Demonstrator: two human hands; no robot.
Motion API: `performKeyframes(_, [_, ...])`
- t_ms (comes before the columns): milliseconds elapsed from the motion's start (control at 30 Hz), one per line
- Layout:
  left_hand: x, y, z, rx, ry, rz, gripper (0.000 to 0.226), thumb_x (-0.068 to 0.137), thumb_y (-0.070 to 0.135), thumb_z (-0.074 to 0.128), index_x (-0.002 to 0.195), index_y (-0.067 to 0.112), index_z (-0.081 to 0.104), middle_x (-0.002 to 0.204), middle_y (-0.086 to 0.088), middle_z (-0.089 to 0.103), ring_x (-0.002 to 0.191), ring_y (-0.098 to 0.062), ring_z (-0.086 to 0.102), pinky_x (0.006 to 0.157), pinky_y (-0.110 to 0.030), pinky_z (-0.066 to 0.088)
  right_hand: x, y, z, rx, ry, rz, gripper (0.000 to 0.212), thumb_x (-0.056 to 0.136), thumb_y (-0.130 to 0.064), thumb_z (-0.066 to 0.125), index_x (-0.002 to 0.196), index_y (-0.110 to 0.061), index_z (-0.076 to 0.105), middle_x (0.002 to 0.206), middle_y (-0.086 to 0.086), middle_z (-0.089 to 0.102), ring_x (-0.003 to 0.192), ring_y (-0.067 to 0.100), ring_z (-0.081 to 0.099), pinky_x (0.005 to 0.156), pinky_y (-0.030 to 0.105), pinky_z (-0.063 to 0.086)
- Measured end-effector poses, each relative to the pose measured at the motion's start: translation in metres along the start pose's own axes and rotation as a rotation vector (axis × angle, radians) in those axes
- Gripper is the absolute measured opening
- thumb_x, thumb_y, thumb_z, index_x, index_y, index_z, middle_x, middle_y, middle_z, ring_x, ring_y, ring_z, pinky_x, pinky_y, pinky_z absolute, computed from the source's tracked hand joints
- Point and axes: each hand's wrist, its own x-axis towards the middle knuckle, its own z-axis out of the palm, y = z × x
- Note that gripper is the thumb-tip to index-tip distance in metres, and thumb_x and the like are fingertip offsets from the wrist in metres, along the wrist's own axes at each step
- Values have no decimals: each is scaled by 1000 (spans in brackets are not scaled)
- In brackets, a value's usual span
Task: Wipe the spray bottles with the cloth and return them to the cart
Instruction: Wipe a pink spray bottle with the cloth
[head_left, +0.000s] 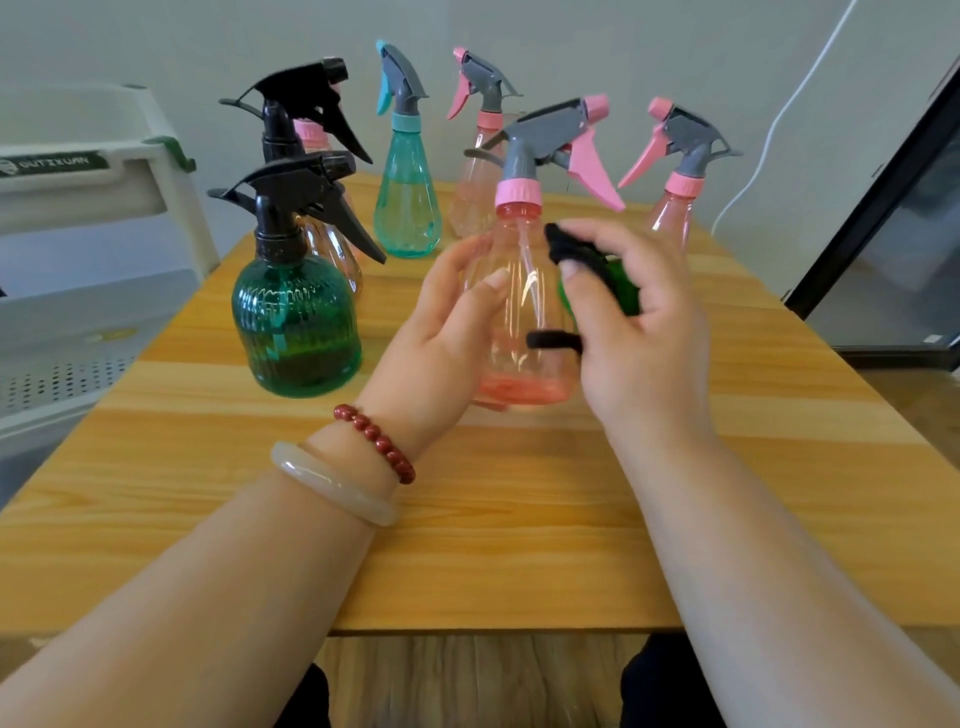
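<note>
While the wiping is under way on one bottle, the rest of the job is looking mostly ahead.

- Left hand (447, 332) is gripping the pink spray bottle (519, 322), fingers curling round its body, thumb lying across the front. The bottle is sitting upright, low over the counter (493, 545), front and centre; I cannot tell whether its base is touching.
- Right hand (639, 332) is pinching a bunched cloth (571, 249) and pressing it against the bottle's right shoulder. The cloth is showing black, with a green patch under the fingers.
- At least five others are standing on the counter: a green ribbed bottle (296, 322) at left, a black-triggered bottle (332, 244) just behind it, a teal bottle (408, 202), and two more pink ones, one at the back (475, 176) and one at far right (672, 208).
- The cart (78, 197) is waiting beside the counter's left edge. No bottle is showing on the part in view, so I am judging none returned yet.

Materials: the bottles are looking like thin, glossy, see-through plastic. The green one is squat and fluted, and the teal one is tapering like a cone. The held one is carrying a grey trigger head with a pink lever and collar. The cloth is looking soft and matte. The counter is showing pale wood grain, and the cart is white plastic with a perforated shelf.
</note>
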Motion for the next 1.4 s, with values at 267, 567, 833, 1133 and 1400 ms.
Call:
performKeyframes(267, [-1,3,-2,-395,55,-169,38,98,46,44,133,34,50,118,0,68,102,-19,70,72,-53,59,-17,-9,-3,22,-120,-225,29,73,6,57,84,-16,73,93,-3,57,95,19,56,85,31,47])
performKeyframes(567, [-3,1,-2,-400,-151,-178,58,83,37,66,137,30,47,123,0,67,110,-27,67,72,-45,59,-4,-7,-3,-13,-30,-106,35,81,2,57,99,-25,70,102,-7,58,105,10,57,93,25,46])
performKeyframes(833, [-2,3,-1,-456,-90,-114,28,103,41,39,127,37,53,115,10,71,109,-16,68,85,-48,57,-24,-15,5,-18,-101,-326,27,74,-1,54,85,-12,76,92,-3,58,93,27,59,85,39,48])
performKeyframes(1133, [-4,-1,1,-361,-143,-106,48,97,47,46,143,33,45,135,0,60,117,-26,63,81,-53,57,-5,-10,-1,340,88,196,33,95,-2,53,103,-29,70,113,2,65,100,13,64,71,33,57])
performKeyframes(1400, [-2,5,-7,-511,-60,-152,46,100,49,38,135,20,50,126,-15,64,107,-39,67,80,-61,55,-17,-11,1,41,-67,-192,32,87,2,58,107,-21,66,110,5,59,109,14,56,94,30,48])
